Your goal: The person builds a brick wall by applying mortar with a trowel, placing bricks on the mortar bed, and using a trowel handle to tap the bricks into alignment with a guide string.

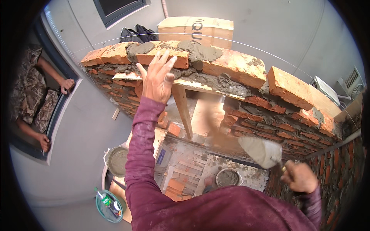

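My left hand (157, 77) lies against the face of an orange brick (163, 59) in the top course of the wall, its fingers spread and stretched up over the brick. Wet grey mortar (200, 51) sits on the top of the course to the right of that brick. My right hand (301, 178) is closed round the handle of a trowel (260, 151), held low in front of the wall on the right. Mortar coats the trowel's blade. A brown blurred streak (219, 133) hangs in the air just left of the blade; I cannot tell what it is.
A string line (246, 45) runs along the wall top. Below, a wooden prop (182, 109) stands in the opening. Mortar buckets (116, 161) and loose bricks (176, 186) lie lower down. A cardboard box (195, 30) stands behind; another person's hands (66, 85) rest at the left window.
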A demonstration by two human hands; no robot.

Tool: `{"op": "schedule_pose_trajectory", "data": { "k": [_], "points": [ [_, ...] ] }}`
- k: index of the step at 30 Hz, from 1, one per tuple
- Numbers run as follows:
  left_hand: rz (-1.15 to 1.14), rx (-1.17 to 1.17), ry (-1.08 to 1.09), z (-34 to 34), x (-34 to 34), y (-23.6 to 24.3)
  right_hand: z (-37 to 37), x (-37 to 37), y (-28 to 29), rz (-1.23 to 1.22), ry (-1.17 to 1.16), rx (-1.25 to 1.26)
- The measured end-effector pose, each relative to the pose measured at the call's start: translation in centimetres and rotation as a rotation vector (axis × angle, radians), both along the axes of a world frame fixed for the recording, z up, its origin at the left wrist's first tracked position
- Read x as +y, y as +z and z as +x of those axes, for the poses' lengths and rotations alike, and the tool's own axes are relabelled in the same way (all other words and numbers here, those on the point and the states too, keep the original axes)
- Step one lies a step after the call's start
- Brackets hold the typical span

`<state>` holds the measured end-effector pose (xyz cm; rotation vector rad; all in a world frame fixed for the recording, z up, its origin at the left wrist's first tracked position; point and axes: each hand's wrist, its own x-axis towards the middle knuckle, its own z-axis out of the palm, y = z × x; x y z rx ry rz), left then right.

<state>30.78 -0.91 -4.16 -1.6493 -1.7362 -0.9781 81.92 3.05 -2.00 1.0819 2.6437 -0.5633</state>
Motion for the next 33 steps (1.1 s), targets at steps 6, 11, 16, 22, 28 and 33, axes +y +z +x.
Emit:
{"op": "schedule_pose_trajectory", "data": {
  "k": [6, 11, 16, 22, 28, 33],
  "points": [
    [0.021, -0.356, -0.203, 9.8, -4.4, -9.4, 15.2, -1.7, -27.1, -0.161, -0.355, -0.105],
    [-0.686, -0.699, 0.119, 23.6, -17.4, -33.6, 19.5, -4.2, -39.2, -0.711, -0.686, -0.248],
    [-1.641, -1.178, 0.037, 42.3, -31.8, -54.2, 21.7, -4.7, -48.8, -0.551, -0.250, -0.346],
    [-1.780, -1.122, 0.074, 51.5, -32.8, -56.6, 23.7, -3.9, -59.0, -0.470, -0.068, -0.430],
    [-1.720, -1.328, 0.347, 54.8, -30.8, -55.9, 15.5, -1.6, -64.3, -0.296, 0.033, -0.524],
    [-1.745, -1.142, 0.368, 54.0, -31.2, -59.9, 7.9, 1.5, -70.5, -0.257, 0.116, -0.709]
  ]
}}
